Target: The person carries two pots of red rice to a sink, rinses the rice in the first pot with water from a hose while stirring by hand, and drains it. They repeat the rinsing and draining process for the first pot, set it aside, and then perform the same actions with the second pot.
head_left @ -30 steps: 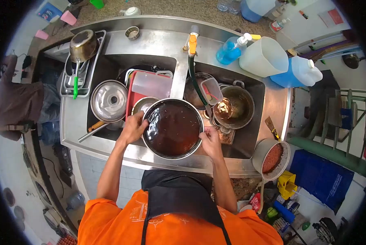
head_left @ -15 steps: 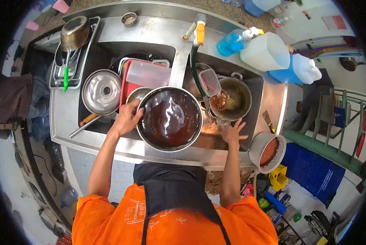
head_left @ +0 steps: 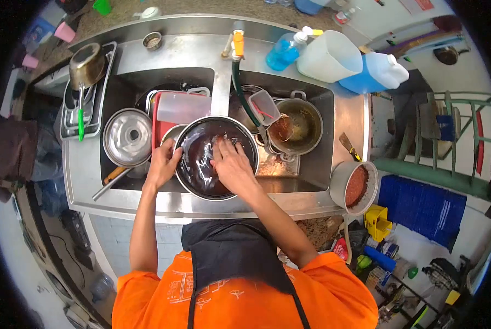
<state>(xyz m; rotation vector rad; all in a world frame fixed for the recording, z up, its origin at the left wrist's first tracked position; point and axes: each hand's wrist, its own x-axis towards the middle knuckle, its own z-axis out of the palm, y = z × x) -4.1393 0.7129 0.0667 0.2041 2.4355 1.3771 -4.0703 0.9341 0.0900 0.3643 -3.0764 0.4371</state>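
Note:
A round pan (head_left: 193, 183) with a dark, wet, shiny inside and a pale metal rim is over the front of the sink, between the two basins. My left hand (head_left: 163, 163) grips its left rim, thumb uppermost. Inside the pan is my right hand (head_left: 232, 167), fingers stretched out against the dark surface; I see nothing held in it. Close by on the left are a round metal lid (head_left: 119, 137) and a red tray (head_left: 160, 118) under a clear plastic container (head_left: 184, 107). A stained pot (head_left: 306, 131) stands in the right basin beside a small clear tub (head_left: 264, 107).
From the tap (head_left: 238, 44) a dark green hose (head_left: 237, 82) hangs into the right basin. Blue soap bottle (head_left: 284, 52) and large jugs (head_left: 333, 57) line the back right. A scraper (head_left: 349, 147) and a pot with reddish residue (head_left: 355, 186) sit at the right edge.
My right hand has moved left from over the right basin into the pan. My left hand stays on the rim. The view has shifted, so the sink appears further left.

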